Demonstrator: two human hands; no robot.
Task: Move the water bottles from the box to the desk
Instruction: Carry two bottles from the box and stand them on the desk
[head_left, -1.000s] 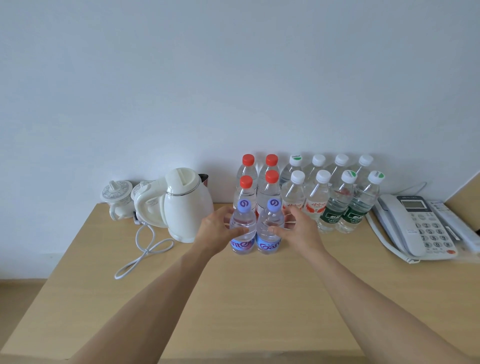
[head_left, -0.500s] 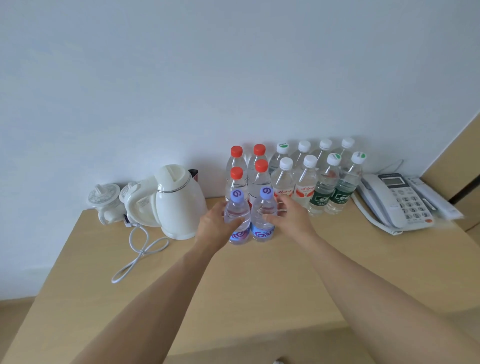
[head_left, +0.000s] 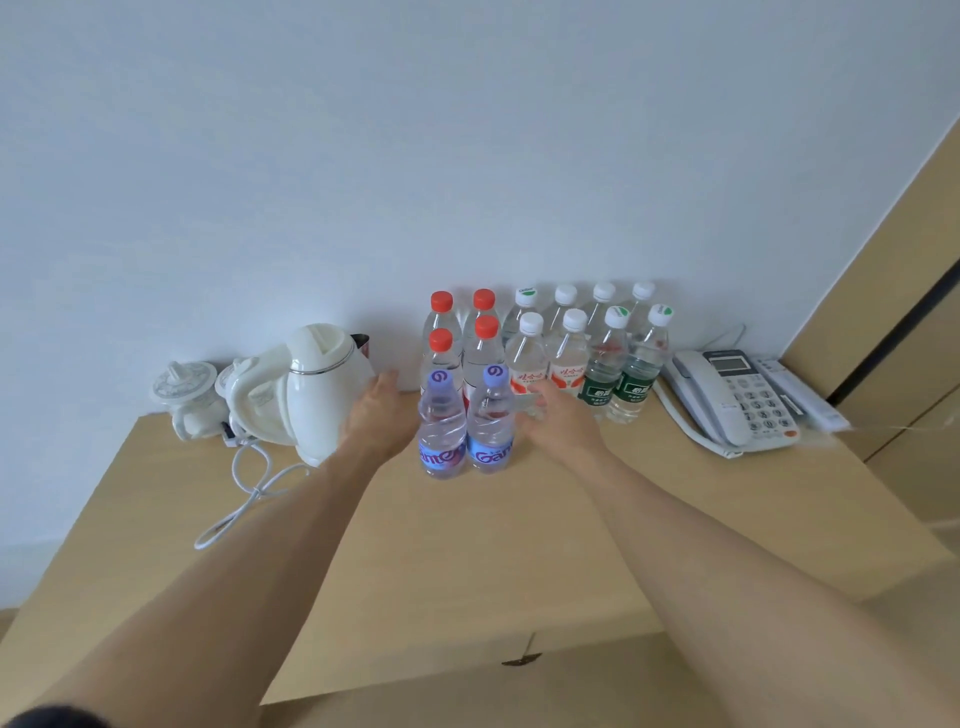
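"Gante" on blue bottle labels (head_left: 490, 453)

two purple-capped bottles (head_left: 465, 423) with blue labels, red-capped bottles (head_left: 462, 332), white kettle (head_left: 311, 387), tan desk (head_left: 441, 545), pale grey telephone (head_left: 737, 395).

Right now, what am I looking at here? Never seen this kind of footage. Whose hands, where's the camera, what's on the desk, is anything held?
No machine here: a person works with two bare hands, filmed by one wide-angle camera worn on the head, looking forward and down. So the arms enter from the bottom of the picture.

On the wooden desk stand rows of water bottles against the wall: red-capped bottles and white-capped bottles. In front stand two purple-capped bottles, side by side and upright.

The left hand and right hand flank that front pair with fingers open. Neither seems to grip a bottle; both bottles stand on the desk.

Also there: a white kettle with its cord, and a desk phone at the right. No box is in view.
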